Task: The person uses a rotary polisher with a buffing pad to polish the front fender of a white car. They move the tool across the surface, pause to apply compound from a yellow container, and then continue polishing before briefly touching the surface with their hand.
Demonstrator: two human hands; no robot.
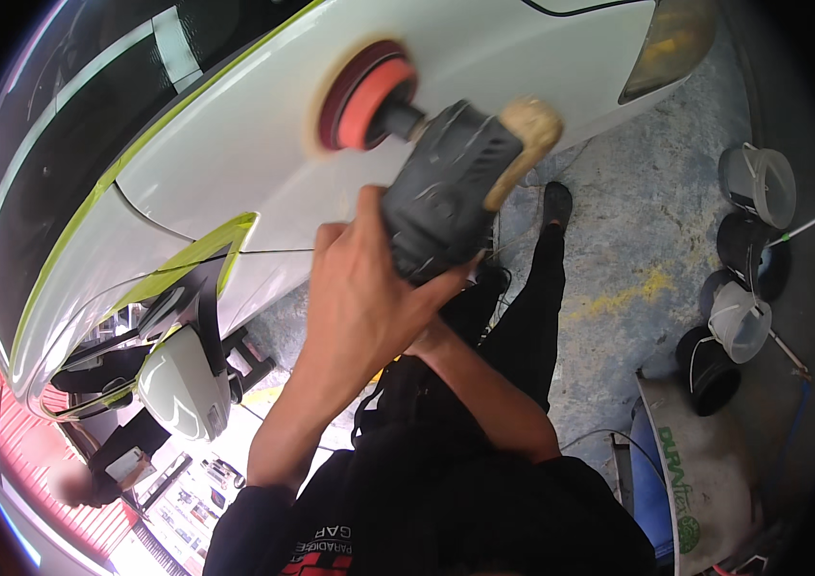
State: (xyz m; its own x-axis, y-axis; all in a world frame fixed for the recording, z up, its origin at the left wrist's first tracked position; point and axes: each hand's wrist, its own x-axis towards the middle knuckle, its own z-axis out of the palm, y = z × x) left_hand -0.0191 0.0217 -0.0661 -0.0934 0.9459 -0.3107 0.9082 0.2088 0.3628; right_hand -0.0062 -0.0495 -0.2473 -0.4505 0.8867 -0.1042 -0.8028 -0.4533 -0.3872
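My left hand [359, 269] is closed round the dark grey body of a power polisher [441, 187], its back turned up toward me. My right hand [424, 338] passes beneath the left one at the polisher's rear end; its fingers are hidden. The red and maroon backing disc [374, 101] with a pale pad rim is tilted on edge against the white car panel [273, 163] and looks blurred. A tan fluffy piece [528, 130] covers the machine's far right end. Yellow-green masking tape [153, 115] runs along the window edge and round the mirror base.
The white wing mirror [182, 384] juts out at lower left, and a headlight [671, 48] sits at upper right. Several buckets [758, 182] line the right side near a pale printed panel [700, 470]. Another person [129, 446] is at lower left. A thin cord [273, 252] crosses the car panel.
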